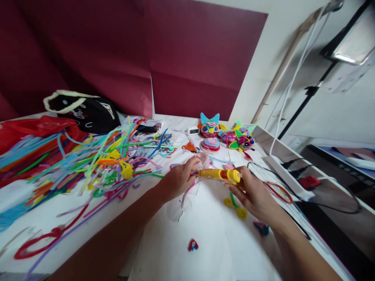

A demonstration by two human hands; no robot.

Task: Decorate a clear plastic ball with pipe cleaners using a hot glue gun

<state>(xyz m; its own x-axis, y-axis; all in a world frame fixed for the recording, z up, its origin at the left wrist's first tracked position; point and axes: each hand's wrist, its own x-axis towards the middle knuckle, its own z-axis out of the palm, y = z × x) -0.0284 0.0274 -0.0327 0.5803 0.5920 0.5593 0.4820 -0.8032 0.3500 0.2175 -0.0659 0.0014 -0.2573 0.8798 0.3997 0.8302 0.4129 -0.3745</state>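
Observation:
My right hand (253, 193) is wrapped around a yellow glue gun (218, 175), held level above the white work surface with its front end pointing left. My left hand (181, 177) is closed in a pinch at the glue gun's front end. What it pinches is mostly hidden by the fingers. A pinkish see-through piece (202, 160) shows just beyond those fingers. Below the right hand lies a green stem with yellow coils (241, 212). A small red and blue pipe-cleaner piece (193, 245) rests nearer to me, and a dark blue piece (261, 228) sits under the right wrist.
Loose coloured pipe cleaners (102, 156) spread across the left side, beside a red plastic bag (41, 125) and a black pouch (90, 113). Finished pipe-cleaner figures (209, 127) stand at the back. A white power strip (288, 177) with cables lies on the right.

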